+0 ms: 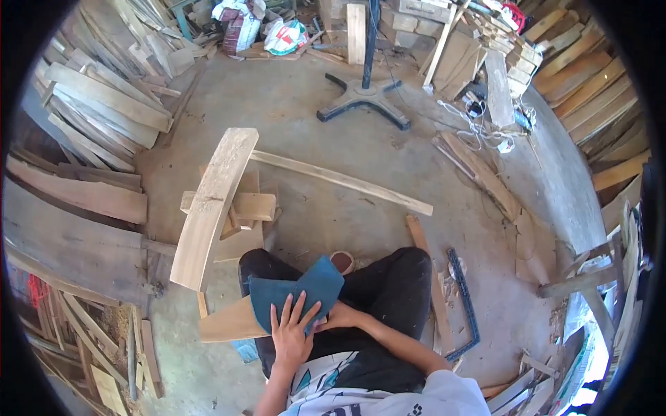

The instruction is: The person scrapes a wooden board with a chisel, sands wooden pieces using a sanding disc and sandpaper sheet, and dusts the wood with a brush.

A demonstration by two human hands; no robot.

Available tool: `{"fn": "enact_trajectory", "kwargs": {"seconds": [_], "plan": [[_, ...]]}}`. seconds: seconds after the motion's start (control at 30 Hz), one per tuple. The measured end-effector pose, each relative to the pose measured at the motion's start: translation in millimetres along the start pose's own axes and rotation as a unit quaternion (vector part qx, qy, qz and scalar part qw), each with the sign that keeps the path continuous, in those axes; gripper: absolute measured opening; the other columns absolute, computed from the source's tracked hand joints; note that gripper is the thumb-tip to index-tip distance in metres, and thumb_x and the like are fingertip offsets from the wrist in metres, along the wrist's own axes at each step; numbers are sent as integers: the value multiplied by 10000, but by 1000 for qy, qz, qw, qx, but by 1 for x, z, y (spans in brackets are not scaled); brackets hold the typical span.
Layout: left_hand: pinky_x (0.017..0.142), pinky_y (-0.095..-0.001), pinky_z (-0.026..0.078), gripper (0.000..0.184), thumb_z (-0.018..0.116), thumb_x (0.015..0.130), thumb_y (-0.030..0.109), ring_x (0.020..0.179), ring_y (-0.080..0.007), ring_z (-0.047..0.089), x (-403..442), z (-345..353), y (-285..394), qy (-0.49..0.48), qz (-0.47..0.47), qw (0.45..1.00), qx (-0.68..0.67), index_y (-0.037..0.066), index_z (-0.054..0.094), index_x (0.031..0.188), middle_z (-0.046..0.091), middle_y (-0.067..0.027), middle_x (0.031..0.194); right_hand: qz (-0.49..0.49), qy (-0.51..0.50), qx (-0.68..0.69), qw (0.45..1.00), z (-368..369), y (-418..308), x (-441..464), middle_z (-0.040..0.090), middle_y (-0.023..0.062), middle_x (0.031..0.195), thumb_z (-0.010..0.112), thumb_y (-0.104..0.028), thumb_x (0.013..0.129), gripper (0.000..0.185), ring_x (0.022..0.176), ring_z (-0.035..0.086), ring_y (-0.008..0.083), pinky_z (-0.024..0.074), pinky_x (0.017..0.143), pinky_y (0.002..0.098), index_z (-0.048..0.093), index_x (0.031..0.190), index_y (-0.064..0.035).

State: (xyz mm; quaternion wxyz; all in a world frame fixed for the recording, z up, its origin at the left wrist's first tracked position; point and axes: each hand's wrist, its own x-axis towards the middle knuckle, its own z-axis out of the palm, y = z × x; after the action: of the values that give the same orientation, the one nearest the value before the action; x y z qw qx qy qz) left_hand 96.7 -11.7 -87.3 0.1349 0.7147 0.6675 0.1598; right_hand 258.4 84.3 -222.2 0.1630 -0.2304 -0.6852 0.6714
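Observation:
Over the person's lap lies a dark blue-green sheet (pixel 277 295), folded or creased, on top of a light brown wooden board (pixel 229 323) that sticks out to the left. My left hand (pixel 295 326) rests flat on the sheet with its fingers spread. At the sheet's right edge, my right hand (pixel 341 316) has its fingers curled around something at the board's end, partly hidden under the sheet. Just ahead, a thick plank (pixel 214 208) leans across stacked wooden blocks (pixel 253 206).
A long thin wooden strip (pixel 340 182) reaches right from the blocks. A black metal stand (pixel 364 100) is further ahead. A dark carpenter's square (pixel 463 301) lies at the right. Wood piles (pixel 111 104) line the left side, and a round reddish object (pixel 341 261) sits between the knees.

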Motion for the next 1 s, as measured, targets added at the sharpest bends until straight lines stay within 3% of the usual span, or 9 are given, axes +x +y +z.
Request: {"fn": "enact_trajectory", "kwargs": {"seconds": [0.07,0.17,0.23,0.27,0.33,0.43,0.73,0.87,1.0], "plan": [[1213,-583,151,471,642,934,231,1467,-303,357,-19,-8,2,-19,-13,1000,13,314,605,1396,423,-41,1579,21,-9,30,999,1,7,0,494,158,1462,929,-335,710,915,1378,441,304,347,1154,419,469,1429,-4],[1215,-559,156,480,676,903,191,1454,-285,385,-37,-14,-14,-7,-59,998,-1,289,632,1371,462,-26,1554,-35,-6,-17,999,1,3,3,459,193,1475,939,-327,700,1069,1375,446,313,353,1151,409,318,1513,-19],[1213,-539,169,455,646,925,194,1456,-285,385,-29,-21,-25,27,-87,996,6,269,633,1373,468,-31,1552,-21,87,27,996,5,-31,3,400,220,1500,951,-297,689,1252,1380,444,313,350,1160,407,94,1569,-55],[1213,-533,172,447,634,934,198,1458,-285,383,-23,-23,-32,43,-99,994,17,266,632,1376,462,-34,1557,-22,84,27,996,5,-32,5,400,220,1500,951,-297,689,1252,1380,444,313,350,1160,407,94,1569,-55],[1218,-516,173,410,586,980,244,1469,-287,366,-8,-26,-38,59,-128,990,28,267,625,1387,438,-39,1575,2,49,76,996,2,-36,8,347,236,1522,958,-270,682,1373,1390,435,312,345,1167,426,-77,1567,-100],[1226,-513,159,395,561,1005,276,1484,-289,340,3,-27,-43,65,-152,986,17,268,620,1395,420,-41,1587,13,61,43,997,0,-42,5,432,225,1471,961,-202,682,1353,1362,454,282,361,1145,448,-55,1573,-130],[1235,-551,76,444,563,991,225,1511,-344,270,-56,-30,-11,31,-194,980,-11,264,586,1432,379,-82,1609,39,51,156,986,3,-44,5,387,194,1515,962,-115,663,1358,1390,424,276,377,1140,460,-31,1587,-187],[1243,-532,66,445,568,983,191,1513,-310,278,-60,-31,-22,53,-222,973,-28,261,598,1421,396,-59,1602,-11,56,102,993,4,-35,9,369,217,1513,965,-167,665,1367,1385,428,304,371,1146,476,-43,1588,-205],[1234,-518,111,428,538,1011,228,1507,-289,296,-29,-25,-57,115,-258,959,15,259,583,1435,403,-48,1599,25,47,132,990,3,-43,7,374,219,1510,960,-178,673,1367,1386,427,306,364,1149,479,-58,1586,-207]]}}
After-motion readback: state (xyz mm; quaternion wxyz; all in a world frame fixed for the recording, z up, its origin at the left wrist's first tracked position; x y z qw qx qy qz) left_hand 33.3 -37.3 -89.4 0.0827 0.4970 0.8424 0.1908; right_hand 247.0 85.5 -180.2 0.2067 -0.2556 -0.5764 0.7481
